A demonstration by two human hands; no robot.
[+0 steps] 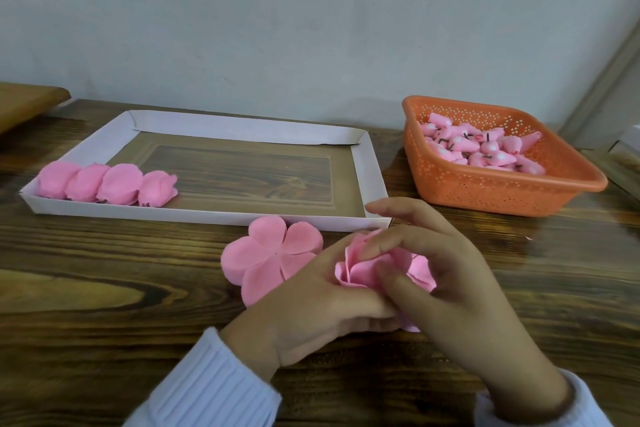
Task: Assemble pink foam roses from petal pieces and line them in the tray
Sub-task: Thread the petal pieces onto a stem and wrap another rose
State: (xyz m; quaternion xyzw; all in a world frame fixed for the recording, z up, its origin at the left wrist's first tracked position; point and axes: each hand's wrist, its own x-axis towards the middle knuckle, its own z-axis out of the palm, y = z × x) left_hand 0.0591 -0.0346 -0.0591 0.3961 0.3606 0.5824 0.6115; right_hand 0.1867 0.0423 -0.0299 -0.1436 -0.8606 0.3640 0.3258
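A half-formed pink foam rose [360, 270] sits between both hands at the table's front centre. My left hand [311, 308] cups it from below and the left, fingers curled round its base. From above, my right hand [446, 274] pinches its petals with curled fingers. A flat pink five-petal piece [266, 260] lies on the table just left of the rose, partly under my left hand. The white cardboard tray [242, 217] holds several finished pink roses [107, 185] in a row along its near left edge.
An orange perforated basket [519, 189] at the right back holds several pink bud cores with dark stems. A wooden board edge [27, 100] shows at the far left. The wall stands close behind the wood-grain table [104, 288].
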